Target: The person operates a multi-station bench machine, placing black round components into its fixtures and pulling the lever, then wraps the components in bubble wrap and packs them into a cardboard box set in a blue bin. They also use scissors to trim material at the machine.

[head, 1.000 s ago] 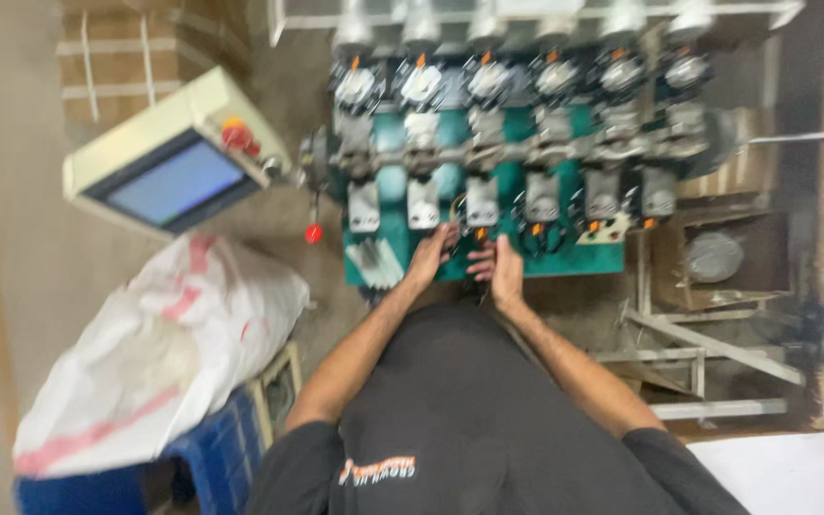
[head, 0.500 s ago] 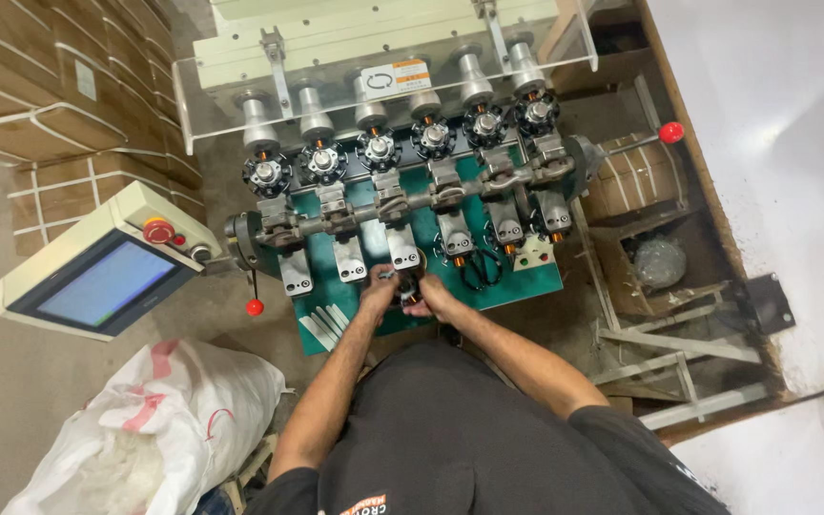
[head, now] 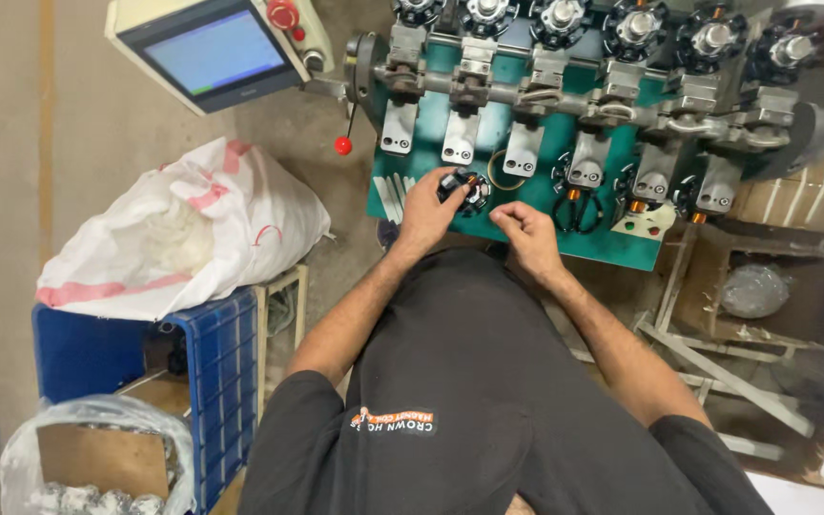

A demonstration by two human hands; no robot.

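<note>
I see a rectangular blue-lit screen [head: 214, 51] in a cream housing at upper left. Below it a white sack with pink stripes [head: 183, 229] rests on a blue crate [head: 226, 367], and a clear plastic bag [head: 97, 458] sits lower left

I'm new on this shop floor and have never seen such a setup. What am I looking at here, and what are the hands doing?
The camera sits on a person's head, looking down over their dark shirt. In front is a green machine bed with a row of grey metal stations along it. Up left is a touchscreen panel with a red button. The left hand holds a small round black part over the bed; the right hand is closed beside it, what it pinches is too small to tell. Scissors lie on the bed. A white sack rests on a blue crate.
</note>
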